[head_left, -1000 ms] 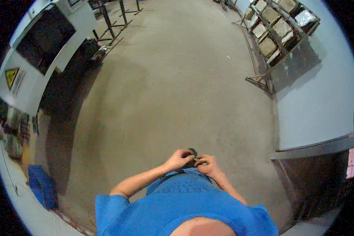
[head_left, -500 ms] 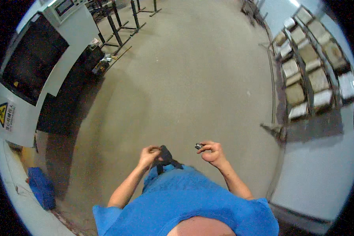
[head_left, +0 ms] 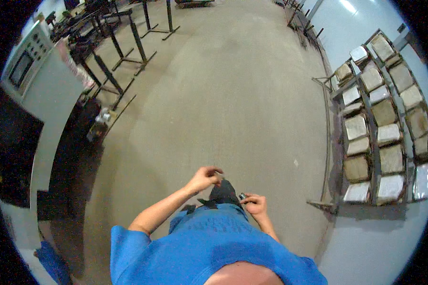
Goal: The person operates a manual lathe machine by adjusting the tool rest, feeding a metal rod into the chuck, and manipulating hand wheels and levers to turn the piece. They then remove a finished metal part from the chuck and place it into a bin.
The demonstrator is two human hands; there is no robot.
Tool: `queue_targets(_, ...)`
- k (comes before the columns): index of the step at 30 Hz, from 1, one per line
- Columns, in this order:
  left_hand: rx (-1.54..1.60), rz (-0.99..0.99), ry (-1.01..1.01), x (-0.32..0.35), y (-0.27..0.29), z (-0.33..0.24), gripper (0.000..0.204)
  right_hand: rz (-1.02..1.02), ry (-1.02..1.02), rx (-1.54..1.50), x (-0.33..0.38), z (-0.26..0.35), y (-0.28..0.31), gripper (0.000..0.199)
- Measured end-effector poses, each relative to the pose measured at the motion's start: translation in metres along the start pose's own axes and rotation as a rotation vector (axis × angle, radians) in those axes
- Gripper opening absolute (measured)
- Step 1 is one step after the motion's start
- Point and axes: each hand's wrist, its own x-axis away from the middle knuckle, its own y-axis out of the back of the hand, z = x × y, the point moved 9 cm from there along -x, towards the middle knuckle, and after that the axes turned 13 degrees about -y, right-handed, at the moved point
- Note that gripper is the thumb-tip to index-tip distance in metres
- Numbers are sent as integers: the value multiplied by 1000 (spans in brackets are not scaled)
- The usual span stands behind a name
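Out in front of my body, my left hand (head_left: 206, 179) is raised with its fingers curled together. Something small and greyish may be between the fingertips, but it is too small and blurred to name. Lower and to its right, my right hand (head_left: 256, 205) pinches a small dark, shiny metal piece (head_left: 242, 196) between thumb and fingers. Below the left hand, a dark shoe and trouser leg (head_left: 223, 192) show beyond my blue shirt (head_left: 209, 242).
A white machine with a control panel (head_left: 26, 64) stands at left. Black metal stands (head_left: 128, 38) line the floor beyond it. On the right wall, a rack (head_left: 373, 156) holds several pale packets. A blue item (head_left: 52, 261) lies at lower left.
I have moved forward along the floor; the machine and rack sit lower in view. My left hand has swung forward and right; my right hand has drawn back, still holding the metal piece.
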Motion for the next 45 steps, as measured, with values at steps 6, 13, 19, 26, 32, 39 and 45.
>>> queue_targets(6, -561, 149, -178, -264, 56, -35, 30, -11, -69, -30, -270, 42, 67, 26)
queue_targets(13, -470, -36, -63, -408, 221, -135, 34, 264, 383, 300, -558, 264, 60, 25)
queue_targets(19, -516, -308, -44, -583, 400, -164, 38, 379, 388, 352, -804, 339, 43, 25)
queue_targets(26, -109, -207, -89, -888, 501, -260, 39, 285, 140, 139, -1052, 376, 104, 27)
queue_targets(32, -695, 4, -268, -1126, 580, -342, 33, 174, 172, 191, -1283, 444, 141, 27)
queue_targets(39, -107, -341, -65, -1314, 758, -393, 27, 364, 368, 384, -1550, 595, 127, 26)
queue_targets(45, -47, -589, -107, -1448, 906, -467, 19, 504, 667, 605, -1740, 723, 99, 25)
